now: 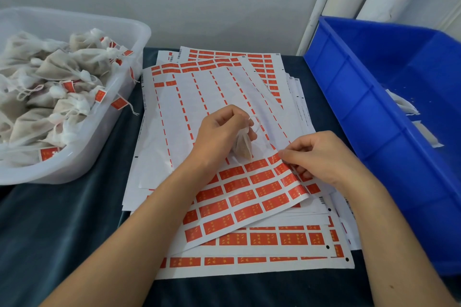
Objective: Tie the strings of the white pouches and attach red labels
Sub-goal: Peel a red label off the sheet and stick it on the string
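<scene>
— What is being held at the centre of the head view?

— A small white pouch (243, 143) is being gripped by the left hand (219, 129), fingers curled round its gathered neck; its string (255, 123) is looping out at about 1 o'clock from the hand.

— And the right hand (321, 157)?

— It is being rested on the top label sheet (249, 189), at 3 o'clock from the pouch. A red label (283, 168) at the sheet's edge is being pinched or picked at by the curled fingertips; which cannot be told.

— What is being kept at the sides?

— Tied, labelled pouches (62, 87) are being stored in a clear tub (104, 132) at 9 to 10 o'clock. A blue bin (374, 97) is sitting at 3 o'clock, white scraps (404, 104) lying inside.
</scene>
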